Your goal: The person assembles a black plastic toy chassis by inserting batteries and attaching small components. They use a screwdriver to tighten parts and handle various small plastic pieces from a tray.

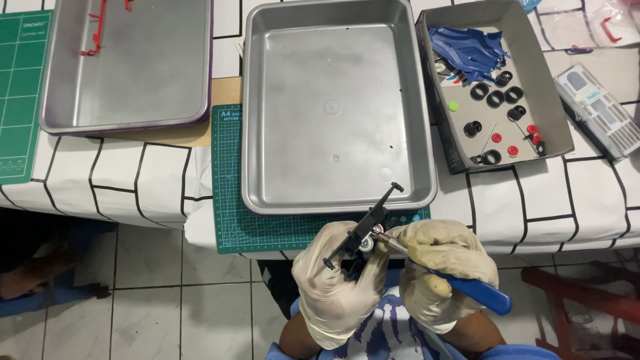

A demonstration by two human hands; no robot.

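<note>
My left hand, in a pale glove, holds a long black plastic chassis part tilted up toward the tray. My right hand, also gloved, grips a screwdriver with a blue handle. Its metal tip touches the black part near a small silver piece. Both hands are close together below the table's front edge, over my lap.
An empty metal tray rests on a green cutting mat. A second metal tray at the left holds red plastic bits. A grey cardboard box at the right contains blue pieces, black wheels and red parts. A white case lies far right.
</note>
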